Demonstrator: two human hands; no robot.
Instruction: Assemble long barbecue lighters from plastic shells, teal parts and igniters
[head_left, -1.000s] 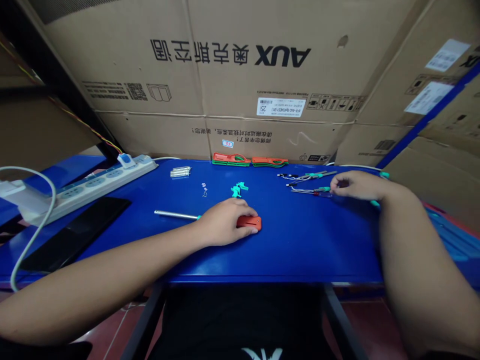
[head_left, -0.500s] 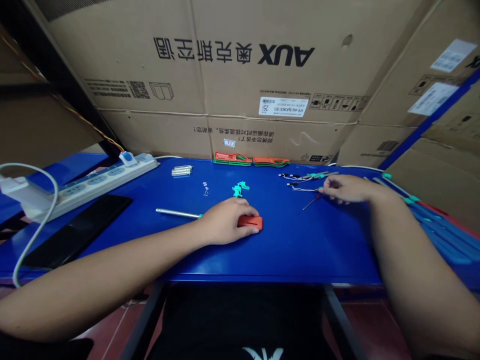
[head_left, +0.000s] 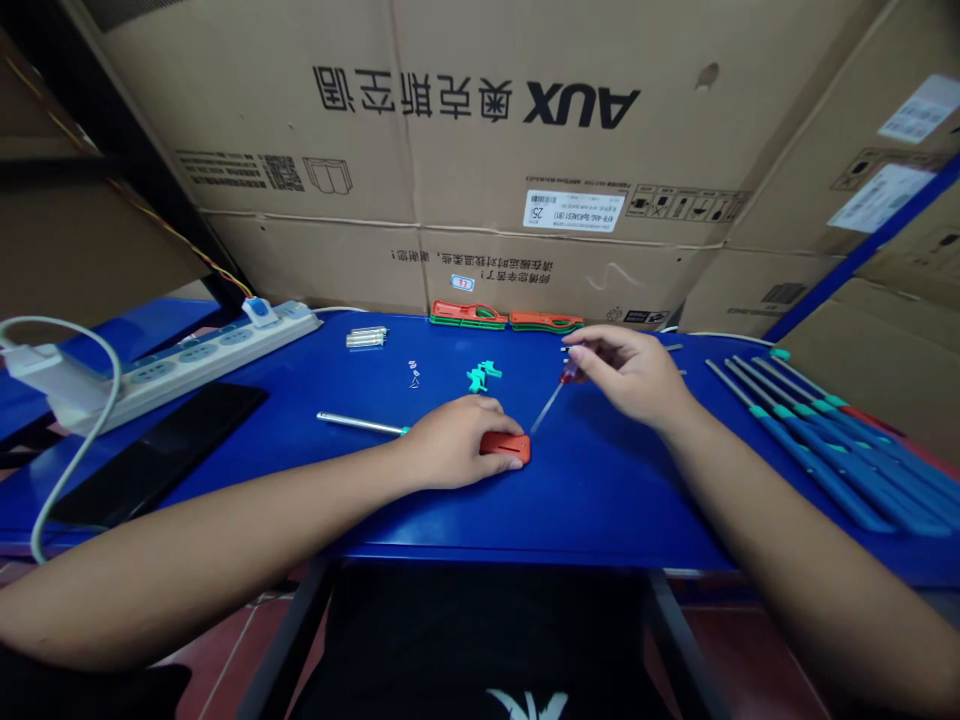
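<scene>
My left hand (head_left: 450, 445) rests on the blue tabletop, wrapped around a red-orange tool body (head_left: 506, 448). This looks like a screwdriver handle, with a steel shaft (head_left: 360, 423) and teal collar reaching out to the left. My right hand (head_left: 630, 375) is raised above the table, its fingertips pinching a small red-handled screwdriver (head_left: 570, 372). The screwdriver's thin shaft slants down-left toward the red-orange tool, a little apart from it. Teal plastic pieces (head_left: 480, 375) lie just beyond my hands.
Several long blue-and-teal tools (head_left: 825, 450) lie at the right. Orange-and-green strippers (head_left: 469, 315) and metal rods (head_left: 366, 337) line the back edge, before cardboard boxes (head_left: 480, 150). A power strip (head_left: 202, 355) and a black tablet (head_left: 157, 455) sit at the left.
My right hand has lifted the small red-handled screwdriver off the table and moved left. The view has shifted, showing more of the blue tools at the right. My left hand stays put.
</scene>
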